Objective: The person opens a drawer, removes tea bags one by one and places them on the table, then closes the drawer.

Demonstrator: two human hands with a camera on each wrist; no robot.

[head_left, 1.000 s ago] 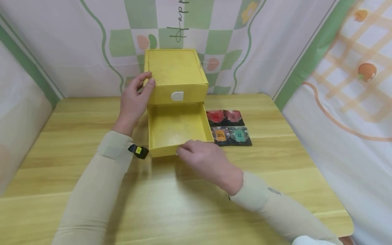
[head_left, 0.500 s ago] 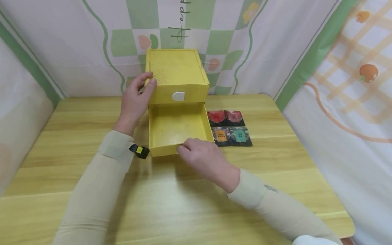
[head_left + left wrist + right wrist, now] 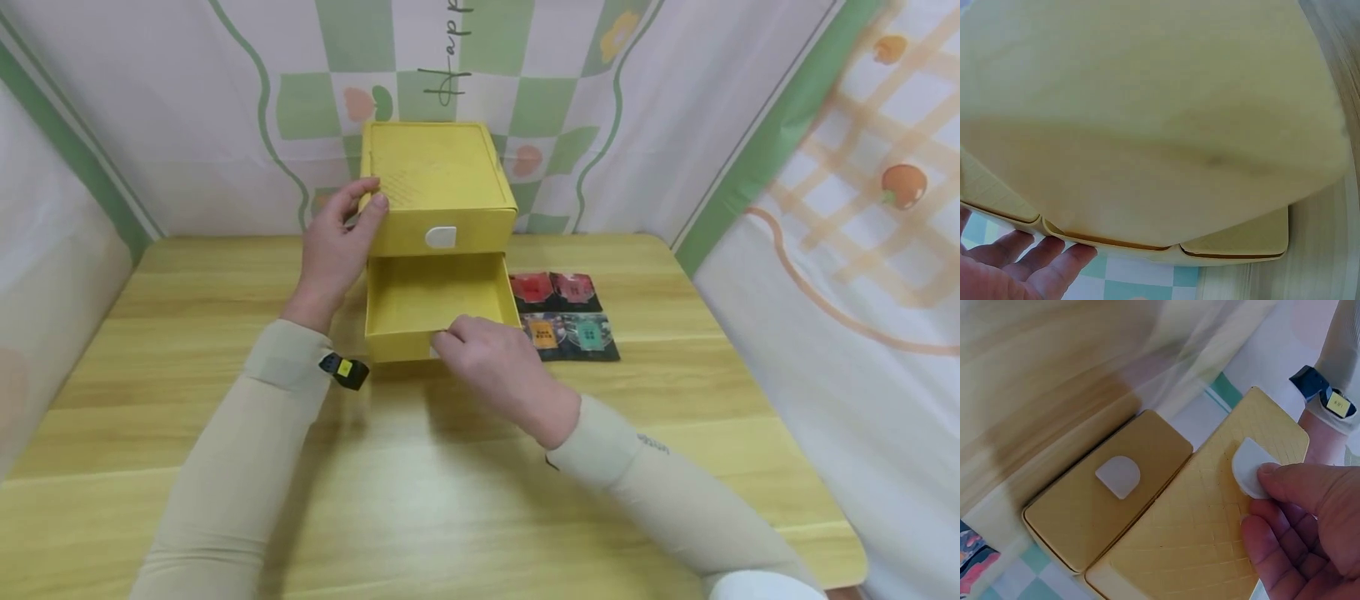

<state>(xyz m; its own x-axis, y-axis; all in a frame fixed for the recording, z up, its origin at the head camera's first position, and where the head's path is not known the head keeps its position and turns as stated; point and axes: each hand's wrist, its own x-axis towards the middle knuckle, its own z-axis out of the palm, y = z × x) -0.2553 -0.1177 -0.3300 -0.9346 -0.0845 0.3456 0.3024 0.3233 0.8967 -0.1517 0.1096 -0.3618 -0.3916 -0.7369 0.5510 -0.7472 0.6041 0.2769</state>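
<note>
A yellow drawer cabinet (image 3: 438, 167) stands at the back of the table. One drawer (image 3: 408, 345) below the top drawer is pulled partway out, and the visible part of its inside is bare. My right hand (image 3: 501, 371) pinches the white handle (image 3: 1249, 467) on that drawer's front between thumb and fingers. At the cabinet's upper left front corner rests my left hand (image 3: 337, 246), thumb and fingers touching its edges. In the left wrist view the fingertips (image 3: 1079, 253) lie along the cabinet's side. Another closed drawer (image 3: 1110, 487) with a white handle shows in the right wrist view.
Dark packets with coloured labels (image 3: 566, 321) lie on the wooden table (image 3: 450, 500), right of the cabinet. Patterned curtain cloth (image 3: 555, 50) hangs close behind, with more at both sides. A black band device (image 3: 347, 371) sits at the left wrist.
My right hand has moved toward the cabinet, and the drawer has slid partway inward with it. The left hand stays at the cabinet's corner.
</note>
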